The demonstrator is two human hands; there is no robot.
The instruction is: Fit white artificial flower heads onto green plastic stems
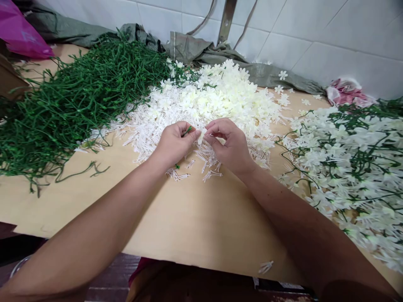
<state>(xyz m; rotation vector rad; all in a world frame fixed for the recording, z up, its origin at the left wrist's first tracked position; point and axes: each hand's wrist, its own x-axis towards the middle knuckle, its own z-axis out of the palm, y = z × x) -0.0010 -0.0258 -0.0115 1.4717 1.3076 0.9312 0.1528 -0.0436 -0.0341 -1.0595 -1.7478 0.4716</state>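
My left hand (178,140) is closed on a green stem (187,131), whose tip shows between thumb and forefinger. Against its fingertips is a white flower (202,136). My right hand (228,142) pinches at the flower's other side, with thumb and forefinger close together. Both hands are over the near edge of a heap of small white stick-like pieces (151,126). Behind them lies a pile of loose white petal flowers (229,94). The exact contact between stem and flower is too small to tell.
Green stems (94,79) are heaped at the left. Finished-looking white flowers on green stems (355,159) cover the right side. Grey cloth (264,75) runs along the tiled wall, near a pink-and-white bundle (348,92). A magenta bag (25,33) sits at the upper left.
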